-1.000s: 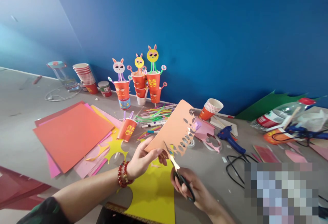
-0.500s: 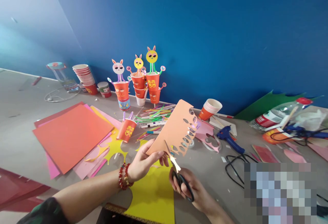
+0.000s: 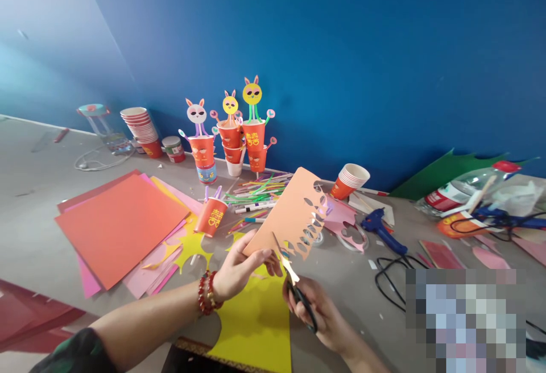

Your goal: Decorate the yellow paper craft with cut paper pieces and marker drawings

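Observation:
An orange sheet of paper (image 3: 284,208) with several cut-outs along its right edge is pinched at its lower corner by my left hand (image 3: 241,265). My right hand (image 3: 313,307) grips a pair of scissors (image 3: 286,263) with black handles; the blades lie at the lower edge of the orange sheet, close to my left fingers. Beneath both hands is a yellow sheet of paper (image 3: 256,327) with rounded pieces cut from it. A red paper cup (image 3: 212,216) with purple strips tilts on the table just beyond my left hand.
Decorated cup figures (image 3: 202,151) stand by the blue wall. Coloured sheets (image 3: 121,228) lie stacked at left, near a tall cup stack (image 3: 140,128). To the right are a blue glue gun (image 3: 383,231), its black cable, more cups (image 3: 350,181) and a plastic bottle (image 3: 469,188).
The scissor handles have drawn closer together, and my right hand has shifted very slightly. My left hand and the orange sheet stay nearly in place.

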The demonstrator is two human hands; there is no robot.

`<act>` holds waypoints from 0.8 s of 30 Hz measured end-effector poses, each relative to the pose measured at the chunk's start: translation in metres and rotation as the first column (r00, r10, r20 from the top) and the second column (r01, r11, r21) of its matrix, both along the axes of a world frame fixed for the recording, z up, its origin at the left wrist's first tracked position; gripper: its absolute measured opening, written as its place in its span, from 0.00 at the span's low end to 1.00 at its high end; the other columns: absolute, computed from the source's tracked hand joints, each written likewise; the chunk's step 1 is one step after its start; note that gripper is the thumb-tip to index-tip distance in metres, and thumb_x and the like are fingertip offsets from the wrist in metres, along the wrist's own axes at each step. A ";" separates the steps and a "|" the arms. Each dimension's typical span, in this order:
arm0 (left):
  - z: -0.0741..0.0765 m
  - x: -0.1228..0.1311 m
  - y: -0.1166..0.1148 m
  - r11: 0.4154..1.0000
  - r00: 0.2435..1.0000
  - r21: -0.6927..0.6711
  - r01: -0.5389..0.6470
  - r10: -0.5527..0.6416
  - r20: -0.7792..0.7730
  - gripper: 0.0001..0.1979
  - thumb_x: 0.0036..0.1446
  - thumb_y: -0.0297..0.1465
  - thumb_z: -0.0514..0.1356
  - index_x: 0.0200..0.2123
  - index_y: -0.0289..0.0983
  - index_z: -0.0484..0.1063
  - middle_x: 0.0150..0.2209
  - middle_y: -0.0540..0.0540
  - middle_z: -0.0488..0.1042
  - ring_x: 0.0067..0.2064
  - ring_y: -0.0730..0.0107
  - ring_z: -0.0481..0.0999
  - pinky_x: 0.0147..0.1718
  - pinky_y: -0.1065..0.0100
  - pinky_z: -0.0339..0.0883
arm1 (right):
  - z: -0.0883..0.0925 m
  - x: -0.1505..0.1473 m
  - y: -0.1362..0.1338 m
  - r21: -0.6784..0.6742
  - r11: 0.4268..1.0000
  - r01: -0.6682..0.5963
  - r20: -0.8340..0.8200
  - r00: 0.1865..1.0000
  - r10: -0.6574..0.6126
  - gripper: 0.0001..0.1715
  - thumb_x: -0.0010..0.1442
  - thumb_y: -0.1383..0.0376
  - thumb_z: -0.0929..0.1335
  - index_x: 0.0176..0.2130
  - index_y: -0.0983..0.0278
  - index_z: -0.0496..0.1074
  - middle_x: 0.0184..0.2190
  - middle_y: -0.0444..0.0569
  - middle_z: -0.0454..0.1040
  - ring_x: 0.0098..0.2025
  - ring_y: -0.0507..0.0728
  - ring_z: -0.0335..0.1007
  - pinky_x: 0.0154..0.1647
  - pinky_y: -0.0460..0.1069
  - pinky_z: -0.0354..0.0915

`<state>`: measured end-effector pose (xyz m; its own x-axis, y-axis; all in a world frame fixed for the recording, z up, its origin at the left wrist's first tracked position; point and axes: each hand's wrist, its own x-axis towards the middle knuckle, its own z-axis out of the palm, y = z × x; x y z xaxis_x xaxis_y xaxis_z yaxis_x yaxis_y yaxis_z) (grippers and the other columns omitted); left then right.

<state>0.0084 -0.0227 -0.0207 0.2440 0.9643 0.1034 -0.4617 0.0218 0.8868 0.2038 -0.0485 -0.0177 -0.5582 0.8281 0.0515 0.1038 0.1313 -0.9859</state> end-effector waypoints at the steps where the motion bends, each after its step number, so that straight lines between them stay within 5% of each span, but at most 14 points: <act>1: 0.001 0.000 0.000 1.000 1.000 -0.003 -0.004 0.004 -0.001 0.13 0.60 0.39 0.64 0.38 0.33 0.72 0.28 0.43 0.81 0.29 0.63 0.81 0.30 0.66 0.73 | 0.000 0.000 0.000 -0.011 1.000 -0.004 0.001 1.000 0.004 0.33 0.63 0.37 0.61 0.26 0.62 0.59 0.22 0.41 0.58 0.23 0.50 0.49 0.23 0.47 0.48; 10: 0.002 -0.001 0.007 1.000 1.000 -0.010 0.000 0.000 0.021 0.13 0.59 0.38 0.65 0.38 0.34 0.70 0.26 0.45 0.79 0.27 0.63 0.79 0.30 0.64 0.71 | 0.011 0.003 -0.001 -0.151 0.986 -0.064 0.005 0.998 0.066 0.36 0.59 0.33 0.62 0.27 0.63 0.63 0.22 0.41 0.59 0.22 0.49 0.51 0.23 0.45 0.50; 18: 0.004 0.000 0.009 0.997 0.998 -0.072 -0.016 0.020 0.056 0.15 0.56 0.39 0.67 0.38 0.34 0.70 0.24 0.46 0.78 0.25 0.64 0.78 0.28 0.64 0.70 | 0.023 0.038 -0.021 -0.323 0.946 0.024 0.190 0.981 0.040 0.19 0.63 0.53 0.67 0.28 0.64 0.66 0.24 0.42 0.65 0.25 0.50 0.58 0.26 0.44 0.56; 21: 0.008 -0.002 0.010 0.997 0.999 -0.072 0.003 0.000 0.051 0.14 0.57 0.38 0.66 0.38 0.33 0.71 0.25 0.45 0.79 0.26 0.64 0.78 0.29 0.65 0.69 | 0.021 0.054 -0.035 -0.288 0.954 0.079 0.181 0.983 -0.027 0.19 0.55 0.53 0.73 0.27 0.64 0.67 0.25 0.42 0.66 0.25 0.50 0.58 0.26 0.44 0.56; 24: 0.010 -0.002 0.010 0.997 0.998 -0.078 0.019 -0.015 0.057 0.13 0.57 0.37 0.66 0.35 0.33 0.71 0.25 0.44 0.79 0.26 0.63 0.78 0.29 0.64 0.69 | 0.013 0.055 -0.042 -0.217 0.945 0.247 -0.006 0.967 -0.254 0.23 0.49 0.49 0.75 0.30 0.64 0.71 0.26 0.44 0.67 0.24 0.50 0.56 0.24 0.45 0.55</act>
<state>0.0063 -0.0123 -0.0104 0.2565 0.9656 0.0418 -0.5097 0.0984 0.8547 0.2587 -0.0906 -0.0043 -0.3327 0.9346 -0.1261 0.0731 -0.1077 -0.9915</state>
